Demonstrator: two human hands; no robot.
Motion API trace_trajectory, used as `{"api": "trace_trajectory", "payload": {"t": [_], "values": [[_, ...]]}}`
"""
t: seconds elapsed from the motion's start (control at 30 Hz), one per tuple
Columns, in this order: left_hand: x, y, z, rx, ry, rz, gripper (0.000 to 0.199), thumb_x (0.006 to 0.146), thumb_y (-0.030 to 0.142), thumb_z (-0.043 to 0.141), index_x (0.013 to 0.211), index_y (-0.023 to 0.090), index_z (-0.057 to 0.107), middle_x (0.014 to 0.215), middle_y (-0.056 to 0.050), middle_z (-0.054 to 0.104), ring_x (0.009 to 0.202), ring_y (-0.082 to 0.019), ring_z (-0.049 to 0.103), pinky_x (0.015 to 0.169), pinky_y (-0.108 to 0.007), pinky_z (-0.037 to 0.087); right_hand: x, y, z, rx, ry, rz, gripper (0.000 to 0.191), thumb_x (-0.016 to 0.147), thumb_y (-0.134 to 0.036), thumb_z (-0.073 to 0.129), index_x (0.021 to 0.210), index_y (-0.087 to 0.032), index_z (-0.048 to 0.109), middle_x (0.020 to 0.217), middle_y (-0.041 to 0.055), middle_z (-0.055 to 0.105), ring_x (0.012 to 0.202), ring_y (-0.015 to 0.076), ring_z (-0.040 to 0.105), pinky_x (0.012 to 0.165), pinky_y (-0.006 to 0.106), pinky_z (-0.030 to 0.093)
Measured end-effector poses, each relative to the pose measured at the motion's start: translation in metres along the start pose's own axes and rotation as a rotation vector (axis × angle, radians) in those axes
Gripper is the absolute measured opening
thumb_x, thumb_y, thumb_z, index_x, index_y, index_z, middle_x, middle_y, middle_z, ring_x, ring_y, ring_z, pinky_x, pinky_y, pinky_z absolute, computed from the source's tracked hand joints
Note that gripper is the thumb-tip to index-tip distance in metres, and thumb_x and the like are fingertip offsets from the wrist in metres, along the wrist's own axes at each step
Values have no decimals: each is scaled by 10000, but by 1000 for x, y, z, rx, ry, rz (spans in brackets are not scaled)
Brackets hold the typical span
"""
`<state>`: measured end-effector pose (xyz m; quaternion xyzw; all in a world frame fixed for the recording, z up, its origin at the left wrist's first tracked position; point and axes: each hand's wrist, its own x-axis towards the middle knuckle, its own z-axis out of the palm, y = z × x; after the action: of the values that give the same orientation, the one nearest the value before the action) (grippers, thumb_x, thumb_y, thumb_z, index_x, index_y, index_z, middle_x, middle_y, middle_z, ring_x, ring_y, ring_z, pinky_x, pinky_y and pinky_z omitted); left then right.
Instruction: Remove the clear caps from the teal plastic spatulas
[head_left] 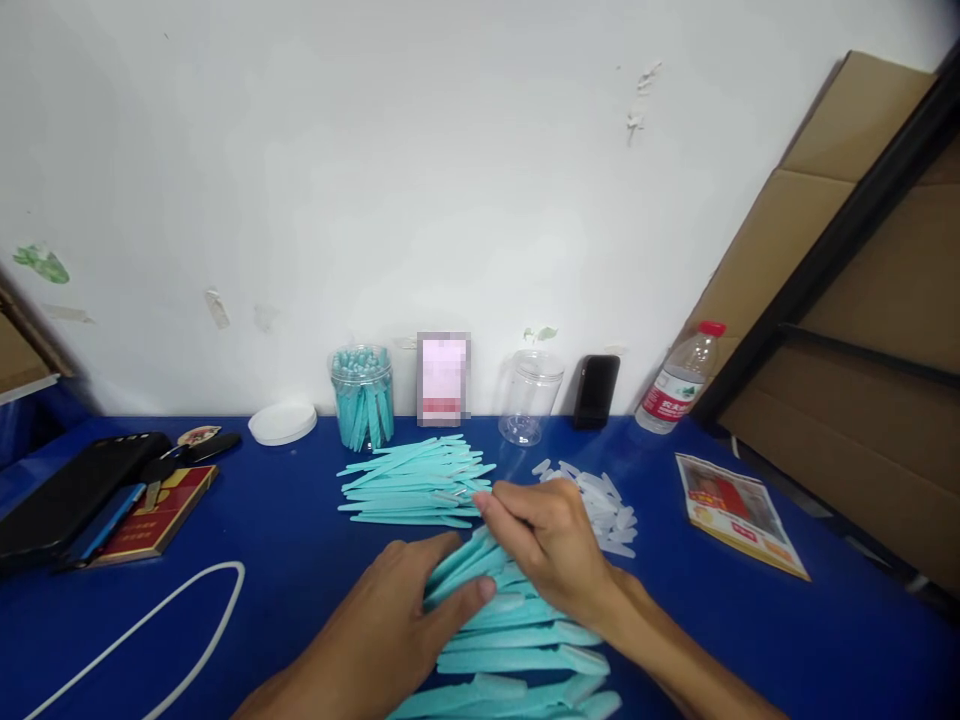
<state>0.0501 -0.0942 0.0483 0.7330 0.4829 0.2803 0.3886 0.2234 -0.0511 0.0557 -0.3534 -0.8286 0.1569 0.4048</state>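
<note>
Eyebrow razors with turquoise handles lie in a near pile [517, 635], many with whitish caps at their right ends. My left hand [405, 600] curls around some of them, its thumb across the top and its fingers behind. My right hand [555, 540] is closed in a pinch above this pile, its fingertips at the right end of an eyebrow razor [469, 492] where a silvery strip shows. Behind lies a second pile of turquoise razors [409, 480]. Loose translucent caps [611, 515] are heaped beside my right hand, which partly hides them.
Along the wall stand a jar full of turquoise razors [362, 400], a blurred pink card [444, 380], a clear jar [531, 395], a black device [597, 390] and a water bottle [679, 380]. A white lid [283, 424], white cable [225, 620] and packet [739, 510] lie on the blue table.
</note>
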Motion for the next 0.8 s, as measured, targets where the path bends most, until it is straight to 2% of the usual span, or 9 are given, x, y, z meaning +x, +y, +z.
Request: {"api": "trace_trajectory", "payload": {"t": [0.13, 0.3, 0.4, 0.5, 0.67, 0.73, 0.8], "values": [[0, -7, 3, -9, -40, -6, 335, 925, 453, 457, 929, 208, 686, 870, -1, 695, 893, -223, 603, 862, -324, 476, 2, 6, -4, 5, 16, 29, 443, 950, -270, 441, 543, -181, 291, 485, -63, 253, 448, 62, 221, 474, 248, 190], [-5, -15, 15, -23, -14, -69, 394, 921, 508, 441, 1154, 247, 623, 993, -23, 674, 959, -236, 572, 875, -342, 469, -1, -1, -2, 113, -13, 78, 440, 963, -283, 438, 543, -178, 362, 499, -56, 336, 466, 66, 301, 489, 243, 236], [-9, -10, 19, -89, 5, -116, 408, 898, 554, 453, 1062, 228, 637, 848, -10, 639, 778, -186, 549, 714, -270, 484, -4, -7, -1, 207, -39, 58, 404, 986, -302, 407, 625, -171, 532, 595, -19, 513, 563, 88, 470, 567, 231, 344], [-10, -4, 19, -229, -45, -174, 442, 873, 608, 468, 849, 192, 615, 620, 41, 494, 564, -114, 408, 508, -198, 381, -2, -9, -4, 382, -81, 54, 403, 1006, -365, 362, 791, -167, 639, 751, 27, 628, 723, 127, 582, 689, 252, 430], [-5, -3, 13, -406, -119, -302, 501, 842, 678, 465, 795, 185, 540, 509, 96, 301, 469, -77, 242, 430, -189, 229, 5, -3, -11, 876, -242, 273, 672, 983, -572, 67, 1143, -205, 607, 1027, 88, 677, 942, 195, 631, 870, 382, 473], [-3, -4, 12, -447, -133, -329, 504, 832, 687, 474, 777, 188, 524, 498, 103, 276, 460, -72, 213, 422, -188, 197, 5, -2, -11, 894, -205, 322, 672, 975, -583, 52, 1193, -230, 582, 1082, 85, 665, 1004, 206, 619, 901, 401, 460], [-4, -4, 13, -456, -111, -341, 515, 808, 702, 498, 766, 189, 525, 510, 96, 289, 469, -72, 229, 423, -185, 204, 4, -3, -10, 799, -154, 303, 583, 993, -561, 149, 1169, -233, 598, 1085, 73, 659, 1041, 206, 606, 920, 382, 444]]}}
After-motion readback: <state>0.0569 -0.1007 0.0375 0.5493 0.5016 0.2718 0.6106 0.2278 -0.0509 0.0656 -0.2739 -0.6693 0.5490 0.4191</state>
